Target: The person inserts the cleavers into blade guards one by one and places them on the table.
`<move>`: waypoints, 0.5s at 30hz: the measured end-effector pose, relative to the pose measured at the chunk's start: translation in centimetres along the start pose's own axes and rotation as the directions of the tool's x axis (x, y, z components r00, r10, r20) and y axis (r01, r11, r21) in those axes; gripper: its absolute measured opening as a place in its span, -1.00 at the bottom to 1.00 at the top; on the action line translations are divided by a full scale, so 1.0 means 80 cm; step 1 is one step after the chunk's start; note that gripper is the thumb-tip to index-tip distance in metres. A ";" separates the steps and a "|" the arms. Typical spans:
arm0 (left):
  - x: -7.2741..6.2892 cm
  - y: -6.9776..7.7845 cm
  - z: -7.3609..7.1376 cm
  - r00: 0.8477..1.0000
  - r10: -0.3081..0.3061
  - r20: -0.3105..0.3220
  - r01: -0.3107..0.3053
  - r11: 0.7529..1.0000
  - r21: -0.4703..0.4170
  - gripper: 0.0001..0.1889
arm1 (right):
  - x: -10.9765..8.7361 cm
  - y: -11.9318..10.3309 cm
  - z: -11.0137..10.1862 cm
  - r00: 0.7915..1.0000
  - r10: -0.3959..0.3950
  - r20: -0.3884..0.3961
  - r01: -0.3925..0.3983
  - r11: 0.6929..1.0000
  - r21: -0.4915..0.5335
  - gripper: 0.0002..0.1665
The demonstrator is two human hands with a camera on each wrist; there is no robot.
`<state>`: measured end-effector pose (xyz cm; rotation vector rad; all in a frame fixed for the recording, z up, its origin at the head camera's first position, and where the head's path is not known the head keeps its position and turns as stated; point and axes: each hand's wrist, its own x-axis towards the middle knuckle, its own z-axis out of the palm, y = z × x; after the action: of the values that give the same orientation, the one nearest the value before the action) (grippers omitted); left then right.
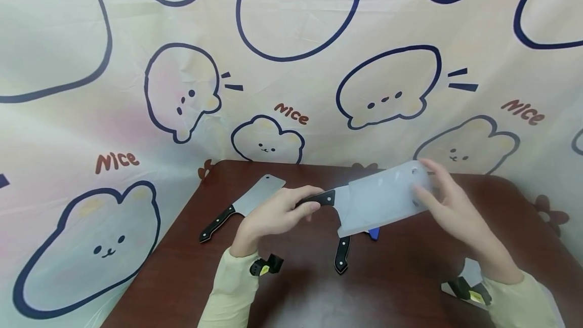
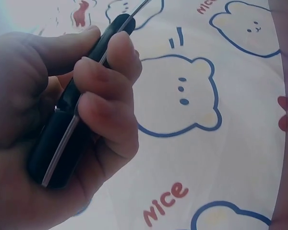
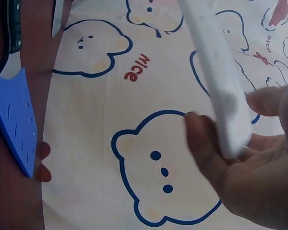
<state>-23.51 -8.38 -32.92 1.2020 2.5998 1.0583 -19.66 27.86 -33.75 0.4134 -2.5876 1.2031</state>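
My left hand (image 1: 278, 211) grips the black riveted handle (image 1: 325, 198) of a cleaver held above the table. A whitish sheath (image 1: 387, 199) covers most of its broad blade, leaving the strip near the handle bare. At the sheath's far end, my right hand (image 1: 448, 206) pinches it between thumb and fingers. The left wrist view shows fingers (image 2: 108, 79) curled round the handle. In the right wrist view the sheath (image 3: 221, 91) appears edge-on between thumb and fingers.
A second cleaver (image 1: 259, 194) lies bare on the brown table (image 1: 291, 297) at the left. Below the held cleaver lies a knife (image 1: 341, 254) in a blue sheath (image 1: 374, 233). A whitish flat object (image 1: 471, 270) lies partly hidden under my right wrist. A patterned cloth (image 1: 319, 85) hangs behind.
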 end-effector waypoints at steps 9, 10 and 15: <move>-0.001 -0.021 -0.010 0.999 -0.036 0.003 0.036 0.999 -0.009 -0.72 | -0.002 0.001 0.006 0.981 0.055 0.188 -0.051 0.998 -0.025 -0.03; -0.002 -0.023 -0.011 0.999 -0.041 0.000 0.041 0.999 -0.014 -0.72 | -0.003 0.002 0.006 0.977 0.062 0.203 -0.055 0.998 -0.042 -0.03; -0.005 -0.033 -0.017 0.995 -0.100 -0.016 0.100 0.994 -0.040 -0.74 | -0.003 0.008 0.011 0.959 0.036 0.280 -0.005 0.994 -0.111 -0.11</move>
<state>-25.40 -10.65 -33.63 1.0468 2.6087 1.1004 -19.76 27.61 -34.88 0.5735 -2.8880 1.0703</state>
